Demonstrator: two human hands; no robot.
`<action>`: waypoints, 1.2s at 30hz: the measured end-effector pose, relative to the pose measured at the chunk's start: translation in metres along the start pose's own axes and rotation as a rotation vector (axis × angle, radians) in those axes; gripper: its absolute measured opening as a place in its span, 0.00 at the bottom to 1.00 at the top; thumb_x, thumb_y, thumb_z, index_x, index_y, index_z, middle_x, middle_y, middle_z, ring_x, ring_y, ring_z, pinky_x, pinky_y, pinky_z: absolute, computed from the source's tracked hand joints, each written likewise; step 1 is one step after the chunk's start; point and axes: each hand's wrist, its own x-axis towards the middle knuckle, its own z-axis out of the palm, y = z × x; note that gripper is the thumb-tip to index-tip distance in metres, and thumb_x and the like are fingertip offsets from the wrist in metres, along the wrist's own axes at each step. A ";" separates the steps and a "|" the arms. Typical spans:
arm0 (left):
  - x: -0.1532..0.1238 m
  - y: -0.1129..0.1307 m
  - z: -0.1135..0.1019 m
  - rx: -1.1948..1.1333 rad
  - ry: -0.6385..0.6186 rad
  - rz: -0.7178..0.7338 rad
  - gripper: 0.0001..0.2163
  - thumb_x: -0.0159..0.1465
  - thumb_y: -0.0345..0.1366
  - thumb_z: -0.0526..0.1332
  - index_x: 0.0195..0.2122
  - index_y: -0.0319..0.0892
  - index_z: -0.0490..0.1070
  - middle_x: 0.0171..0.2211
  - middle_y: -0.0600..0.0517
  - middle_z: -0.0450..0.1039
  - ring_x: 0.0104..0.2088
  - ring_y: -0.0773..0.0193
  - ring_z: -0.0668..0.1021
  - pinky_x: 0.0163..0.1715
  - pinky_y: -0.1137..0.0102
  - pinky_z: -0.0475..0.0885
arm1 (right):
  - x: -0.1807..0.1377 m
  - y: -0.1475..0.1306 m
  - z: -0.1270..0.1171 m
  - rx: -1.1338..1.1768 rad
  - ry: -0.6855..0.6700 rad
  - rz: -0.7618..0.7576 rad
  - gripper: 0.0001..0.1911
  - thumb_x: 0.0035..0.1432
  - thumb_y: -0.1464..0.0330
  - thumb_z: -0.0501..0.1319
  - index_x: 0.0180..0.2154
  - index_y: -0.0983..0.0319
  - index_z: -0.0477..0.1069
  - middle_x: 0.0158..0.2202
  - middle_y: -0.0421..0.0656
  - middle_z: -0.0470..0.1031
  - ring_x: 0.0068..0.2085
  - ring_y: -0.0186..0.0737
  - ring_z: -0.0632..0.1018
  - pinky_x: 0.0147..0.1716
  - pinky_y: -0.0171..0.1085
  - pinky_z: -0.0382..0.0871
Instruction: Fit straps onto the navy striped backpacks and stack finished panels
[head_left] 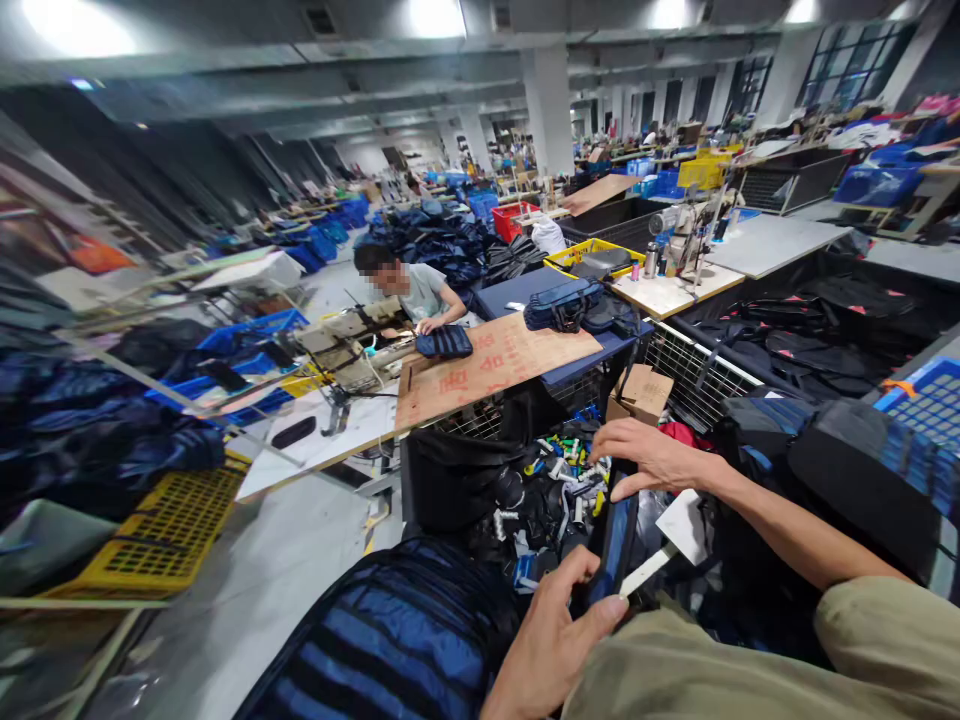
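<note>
Between my two hands is a narrow blue and black fabric piece (pixel 618 535), held upright over a bin of loose parts. My left hand (pixel 551 635) pinches its lower end between thumb and fingers. At the upper end, my right hand (pixel 656 455) has its fingers curled over the far edge and its thumb on the near side. A white strip (pixel 649 570) runs from near my left thumb toward a white square card (pixel 684 525); whether they are joined to the piece, I cannot tell. A blue and black striped bag (pixel 390 640) stands beside my left hand.
The bin holds white, yellow and green spools (pixel 570 465). Beyond it, a co-worker (pixel 420 295) sews a dark pouch (pixel 444 341) at a machine beside a wooden board (pixel 495 365). Dark bags (pixel 862 470) are piled at right; a yellow crate (pixel 169 520) stands at left.
</note>
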 end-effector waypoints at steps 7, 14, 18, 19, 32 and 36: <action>0.005 -0.059 -0.021 0.337 0.468 0.143 0.14 0.72 0.50 0.63 0.45 0.47 0.82 0.45 0.46 0.85 0.46 0.51 0.84 0.47 0.62 0.79 | -0.017 0.015 0.018 0.217 -0.385 0.276 0.31 0.61 0.38 0.71 0.40 0.60 0.78 0.33 0.37 0.76 0.34 0.36 0.73 0.34 0.34 0.60; 0.030 -0.116 -0.081 1.210 0.916 0.598 0.10 0.77 0.29 0.57 0.48 0.43 0.79 0.32 0.51 0.80 0.37 0.59 0.83 0.35 0.69 0.75 | -0.020 -0.002 0.045 0.394 -0.301 0.145 0.26 0.63 0.44 0.72 0.41 0.60 0.74 0.40 0.39 0.75 0.42 0.39 0.75 0.43 0.36 0.67; 0.025 -0.115 -0.099 1.507 0.906 0.702 0.10 0.74 0.22 0.60 0.49 0.41 0.77 0.33 0.52 0.80 0.35 0.62 0.82 0.33 0.72 0.73 | -0.017 -0.011 0.042 0.205 -0.187 0.098 0.22 0.69 0.47 0.70 0.40 0.59 0.74 0.38 0.38 0.74 0.39 0.37 0.75 0.40 0.35 0.66; 0.025 -0.114 -0.099 1.528 0.910 0.706 0.10 0.74 0.22 0.59 0.49 0.41 0.77 0.34 0.52 0.80 0.34 0.63 0.82 0.33 0.71 0.73 | -0.015 -0.010 0.042 0.111 -0.137 0.090 0.19 0.72 0.50 0.68 0.41 0.59 0.74 0.39 0.38 0.75 0.39 0.37 0.75 0.39 0.35 0.65; 0.028 -0.068 -0.062 1.345 1.029 0.753 0.13 0.76 0.22 0.57 0.59 0.35 0.72 0.39 0.45 0.85 0.35 0.61 0.86 0.38 0.68 0.78 | 0.003 0.038 0.031 -0.686 0.377 -0.146 0.04 0.75 0.68 0.61 0.44 0.59 0.74 0.42 0.45 0.80 0.41 0.42 0.79 0.37 0.37 0.70; 0.028 -0.049 -0.035 1.333 0.901 0.842 0.16 0.75 0.21 0.57 0.61 0.37 0.74 0.31 0.51 0.79 0.29 0.62 0.82 0.34 0.67 0.75 | 0.013 -0.019 0.051 -0.578 0.130 -0.273 0.20 0.71 0.63 0.68 0.61 0.61 0.72 0.54 0.52 0.83 0.55 0.51 0.82 0.55 0.46 0.77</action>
